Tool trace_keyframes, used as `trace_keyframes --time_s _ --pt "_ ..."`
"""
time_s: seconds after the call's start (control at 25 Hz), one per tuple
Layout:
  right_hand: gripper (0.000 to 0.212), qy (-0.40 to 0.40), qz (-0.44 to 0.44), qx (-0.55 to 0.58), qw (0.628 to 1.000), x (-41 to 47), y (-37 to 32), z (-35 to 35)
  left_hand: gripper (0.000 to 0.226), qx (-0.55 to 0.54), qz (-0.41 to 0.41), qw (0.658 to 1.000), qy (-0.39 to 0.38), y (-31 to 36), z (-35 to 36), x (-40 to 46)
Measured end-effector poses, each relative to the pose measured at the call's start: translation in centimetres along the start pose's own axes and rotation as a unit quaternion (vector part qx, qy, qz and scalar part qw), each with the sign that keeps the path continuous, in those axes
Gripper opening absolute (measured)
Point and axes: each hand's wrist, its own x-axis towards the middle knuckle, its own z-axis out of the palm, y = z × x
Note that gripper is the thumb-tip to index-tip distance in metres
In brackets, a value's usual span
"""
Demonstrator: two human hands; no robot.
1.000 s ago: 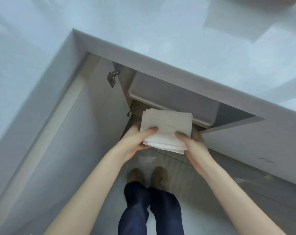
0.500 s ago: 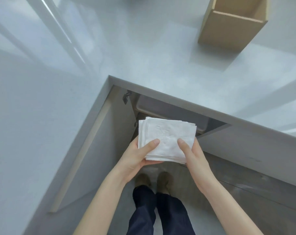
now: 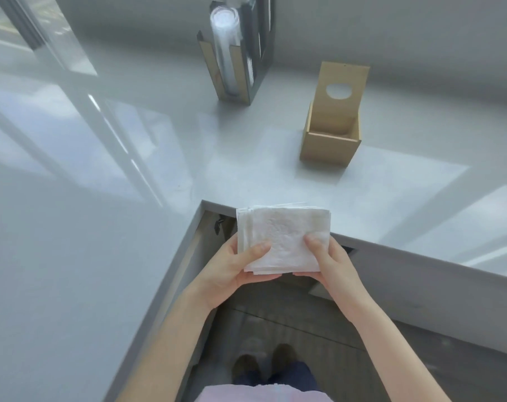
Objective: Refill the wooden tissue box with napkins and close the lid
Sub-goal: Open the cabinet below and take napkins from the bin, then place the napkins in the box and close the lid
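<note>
Both hands grip one stack of napkins (image 3: 281, 239): left hand (image 3: 232, 271) closed on its left edge, thumb on top, fingers beneath; right hand (image 3: 330, 265) closed likewise on the right edge. Stack is held level above the near counter edge (image 3: 391, 250), not touching it. Wooden tissue box (image 3: 330, 140) stands on the counter (image 3: 188, 146) at about 1 o'clock from the stack, well apart, lid (image 3: 343, 88) swung up and back, mouth open toward the person; interior looks empty as far as visible. Risks, as judged: loose top sheets are fanned at the far edge and could slide off during the carry; the stack looks about as wide as the box mouth, so corners may catch or crumple on the rim; a push against the light box could shove it back. Cup dispenser (image 3: 234, 50) at 11 o'clock stands clear. Open counter lies between stack and box; cabinet opening (image 3: 217, 227) below at 9 o'clock of the stack.
</note>
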Motion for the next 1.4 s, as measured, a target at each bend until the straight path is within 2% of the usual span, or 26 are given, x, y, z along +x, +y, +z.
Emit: trace_keyframes --time_s 0.08,0.2,0.48,0.64,0.8,0.88,1.04,1.24,1.4 --pt "0.022 0.017 -0.013 -0.013 1.0 0.0 -0.6 -0.2 0.064 0.005 0.002 1.0 -0.015 0.9 0.3 0.2" --pt "0.022 0.021 -0.045 -0.021 0.999 0.7 -1.9 -0.8 0.051 0.027 0.02 0.999 0.01 2.2 0.8 1.8" --pt "0.009 0.059 -0.066 -0.093 0.992 7.0 -5.4 -5.2 0.043 0.064 0.04 0.997 0.029 5.8 2.1 9.1" --pt "0.018 0.059 -0.072 -0.111 0.989 11.2 -7.7 -8.3 0.034 0.11 0.058 0.991 0.047 8.3 3.4 14.1" --pt "0.009 0.04 -0.084 -0.091 0.992 14.6 -9.8 -11.0 0.038 0.134 0.069 0.987 0.049 10.5 4.7 17.9" --pt "0.013 0.036 -0.081 -0.087 0.992 16.2 -10.7 -12.2 0.034 0.146 0.072 0.985 0.059 11.2 5.3 19.5" --pt "0.005 0.061 -0.064 -0.099 0.991 19.0 -11.8 -13.6 0.03 0.187 0.069 0.975 0.103 11.9 5.9 22.5" --pt "0.023 0.083 -0.035 -0.115 0.989 21.6 -12.3 -14.6 0.029 0.225 0.043 0.965 0.124 13.0 6.3 25.8" --pt "0.01 0.116 -0.02 -0.109 0.987 22.8 -12.4 -15.3 0.027 0.261 0.025 0.955 0.141 14.0 5.9 27.9"
